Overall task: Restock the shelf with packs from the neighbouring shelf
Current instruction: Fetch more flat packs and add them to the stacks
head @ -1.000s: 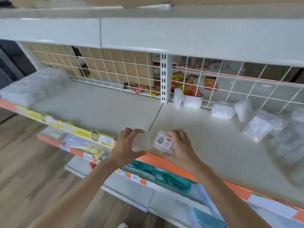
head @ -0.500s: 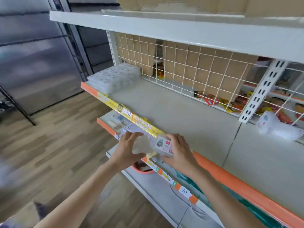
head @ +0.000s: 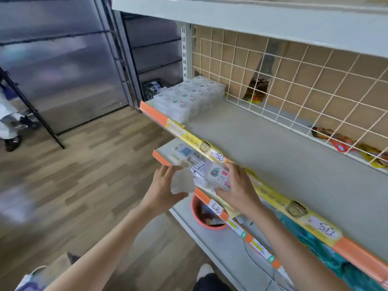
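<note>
Two small packs sit in the lower middle of the frame, in front of the shelf's orange and yellow price rail [head: 212,151] and not yet over the shelf board [head: 262,148]. The printed pack [head: 218,175] is held in the curled fingers of the right hand [head: 237,185]; the clear pack [head: 181,181], just to its left, is held by the left hand [head: 165,185], thumb below and fingers above. The stack of matching packs [head: 189,95] they belong with lies up and to the left, at the shelf's far left end against the upright post [head: 186,51]. Judging by this, the carry runs diagonally up-left. The left hand is the nearer one, and the bare board beside the stack looks the likely landing place.
</note>
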{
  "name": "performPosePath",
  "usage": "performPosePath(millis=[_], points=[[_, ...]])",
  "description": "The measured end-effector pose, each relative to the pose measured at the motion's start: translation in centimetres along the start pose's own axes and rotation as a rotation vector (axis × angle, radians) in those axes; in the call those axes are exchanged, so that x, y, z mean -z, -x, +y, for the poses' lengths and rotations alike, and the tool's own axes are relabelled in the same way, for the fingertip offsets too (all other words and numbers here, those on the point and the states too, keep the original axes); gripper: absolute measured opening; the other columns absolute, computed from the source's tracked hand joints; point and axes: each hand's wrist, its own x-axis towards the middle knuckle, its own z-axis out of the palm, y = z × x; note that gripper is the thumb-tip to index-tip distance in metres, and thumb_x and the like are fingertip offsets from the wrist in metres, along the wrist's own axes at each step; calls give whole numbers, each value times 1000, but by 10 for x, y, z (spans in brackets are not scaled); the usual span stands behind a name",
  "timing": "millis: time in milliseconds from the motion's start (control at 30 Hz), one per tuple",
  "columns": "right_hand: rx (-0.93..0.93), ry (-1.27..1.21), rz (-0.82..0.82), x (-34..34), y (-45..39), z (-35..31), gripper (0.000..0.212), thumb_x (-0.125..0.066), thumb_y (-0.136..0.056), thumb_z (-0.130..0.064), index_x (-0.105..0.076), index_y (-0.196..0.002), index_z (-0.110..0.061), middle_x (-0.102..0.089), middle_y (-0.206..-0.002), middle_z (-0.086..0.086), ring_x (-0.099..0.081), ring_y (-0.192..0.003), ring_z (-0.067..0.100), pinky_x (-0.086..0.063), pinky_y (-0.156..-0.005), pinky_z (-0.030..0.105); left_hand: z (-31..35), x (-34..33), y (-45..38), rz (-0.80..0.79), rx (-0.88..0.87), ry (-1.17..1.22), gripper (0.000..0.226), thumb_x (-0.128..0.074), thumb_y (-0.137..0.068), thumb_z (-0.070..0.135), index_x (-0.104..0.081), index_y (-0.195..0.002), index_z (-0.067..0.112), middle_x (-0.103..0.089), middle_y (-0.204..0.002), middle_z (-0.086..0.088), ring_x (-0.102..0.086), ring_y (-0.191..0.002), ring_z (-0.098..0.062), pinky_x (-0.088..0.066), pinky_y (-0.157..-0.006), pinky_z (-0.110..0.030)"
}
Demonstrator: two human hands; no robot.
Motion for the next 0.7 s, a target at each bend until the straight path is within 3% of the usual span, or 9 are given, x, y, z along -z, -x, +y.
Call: performPosePath(millis=[67, 167, 433, 700], points=[[6, -10, 32, -7, -19, 1, 63, -72, -69, -16, -44, -123, -1, -52, -115, 15, -45, -108, 32, -29, -88, 26, -9, -5, -18, -8, -5, -3, 68, -80, -66, 25, -49, -126, 16, -47, -119, -1, -41, -109, -23, -39, -91, -36], [4, -51, 84, -23, -58, 5, 63, -74, -67, -9, -46, -122, 1, -52, -112, 16, -47, -105, 33, -30, -87, 26, -21, -7, -59, -23, -22, -17, 68, -81, -64, 30, -51, -123, 16, -49, -118, -3, -43, -109, -25, -40, -92, -41], [-90, -122, 141, -47, -178, 25, 68, -76, -66, -11, -44, -125, 0, -46, -116, 14, -45, -110, 30, -35, -91, 31, -37, 10, -185, -53, -136, -47, 67, -80, -67, 27, -49, -125, 17, -48, -120, -3, -42, -112, -22, -36, -95, -33], [-290, -30, 211, -36, -205, 69, 67, -72, -70, -17, -42, -129, -4, -43, -119, 12, -40, -115, 30, -35, -96, 38, -27, -30, -251, -181, -296, -32, 67, -76, -71, 36, -48, -129, 18, -48, -120, -3, -44, -110, -20, -35, -92, -25]])
